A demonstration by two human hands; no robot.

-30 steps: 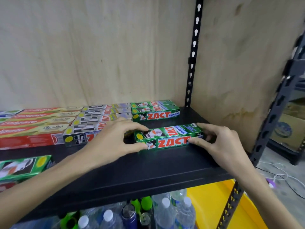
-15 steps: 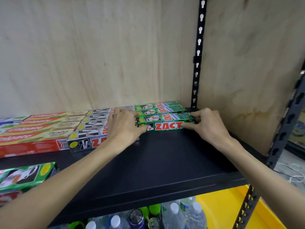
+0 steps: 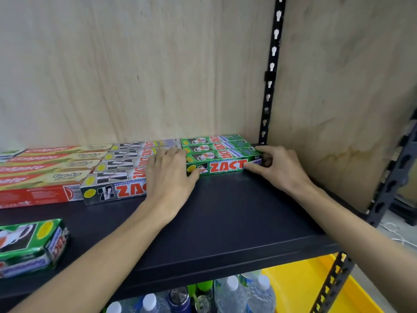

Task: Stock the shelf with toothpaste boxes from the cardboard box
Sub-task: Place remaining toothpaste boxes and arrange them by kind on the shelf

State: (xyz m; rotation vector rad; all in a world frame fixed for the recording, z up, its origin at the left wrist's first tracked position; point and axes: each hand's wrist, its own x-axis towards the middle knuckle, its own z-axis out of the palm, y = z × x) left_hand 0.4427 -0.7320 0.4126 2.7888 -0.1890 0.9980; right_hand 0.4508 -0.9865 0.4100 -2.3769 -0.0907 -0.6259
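Observation:
A green Zact toothpaste box (image 3: 225,164) lies on the black shelf (image 3: 225,222), pushed up against two more green Zact boxes (image 3: 216,143) behind it at the back right. My left hand (image 3: 169,175) grips its left end, thumb on the front face. My right hand (image 3: 277,168) pinches its right end. Left of these lie silver Zact boxes (image 3: 117,175) and red Colgate boxes (image 3: 42,175) in rows. The cardboard box is out of view.
A shrink-wrapped pack of green Zact boxes (image 3: 31,247) sits at the shelf's front left. A black slotted upright (image 3: 270,71) stands in the back corner against plywood walls. Below the shelf are water bottles (image 3: 243,294) and a yellow bin (image 3: 311,288).
Both hands slid the green box from the middle of the shelf back against the other green boxes. The hands still hold its ends.

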